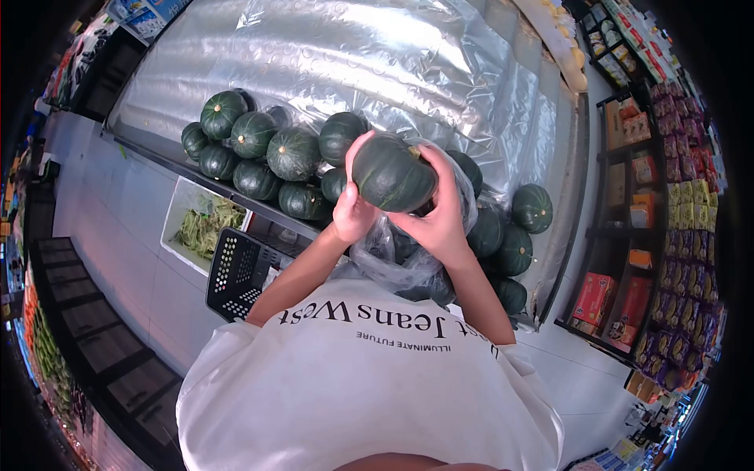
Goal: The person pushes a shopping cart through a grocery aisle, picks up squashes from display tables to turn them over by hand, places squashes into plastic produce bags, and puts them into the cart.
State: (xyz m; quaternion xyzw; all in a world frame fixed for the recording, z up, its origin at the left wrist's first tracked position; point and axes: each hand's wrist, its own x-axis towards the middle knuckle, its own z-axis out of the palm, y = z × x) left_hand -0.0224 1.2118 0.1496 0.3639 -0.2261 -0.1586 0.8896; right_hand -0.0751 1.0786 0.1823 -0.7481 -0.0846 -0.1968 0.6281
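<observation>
A dark green pumpkin point(393, 174) is raised between both my hands, its stem turned up and away from me. My left hand point(357, 208) presses against one side of it. On the other side, my right hand point(441, 212) wraps round it with the thumb underneath. Just below hangs a clear plastic bag point(393, 263) with dark green shapes showing through it. More green pumpkins lie on the display, several to the left, such as one pumpkin point(293, 154), and several to the right, such as another pumpkin point(532, 209).
Silver foil sheeting point(330, 63) covers the display stand. At its front left are a white crate point(177, 216) of green vegetables and a black perforated basket point(236, 271). Shelves with red boxes point(593, 298) and hanging purple packets point(679, 282) stand on the right.
</observation>
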